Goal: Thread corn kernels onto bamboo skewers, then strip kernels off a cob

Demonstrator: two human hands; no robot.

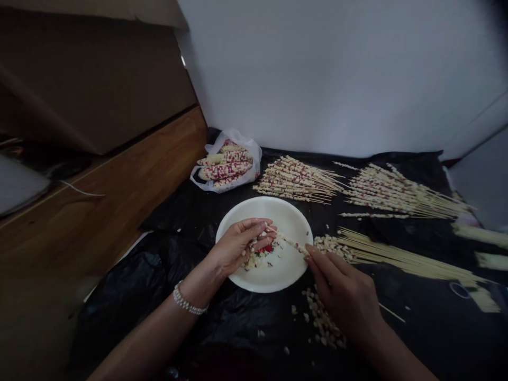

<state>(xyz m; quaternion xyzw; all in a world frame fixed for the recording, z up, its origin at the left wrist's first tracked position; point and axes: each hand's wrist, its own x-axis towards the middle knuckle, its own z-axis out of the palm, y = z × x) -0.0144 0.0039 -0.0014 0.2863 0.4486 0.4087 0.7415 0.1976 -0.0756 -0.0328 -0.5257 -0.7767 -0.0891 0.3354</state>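
Forearms (151, 333) reach in over a black plastic sheet (130, 296), a beaded bracelet (189, 300) on the left wrist. Left fingers (254, 231) curl narrowly around one end of a bamboo skewer (288, 241) strung with corn kernels, above a white plate (291, 211); right fingertips (311, 252) seem to pinch its other end, though dim light blurs the grip. Light, thin and stiff, it looks best held by bare wood, as small, hard kernels may slip. Loose kernels (323, 323) lie beside the right hand (343, 296).
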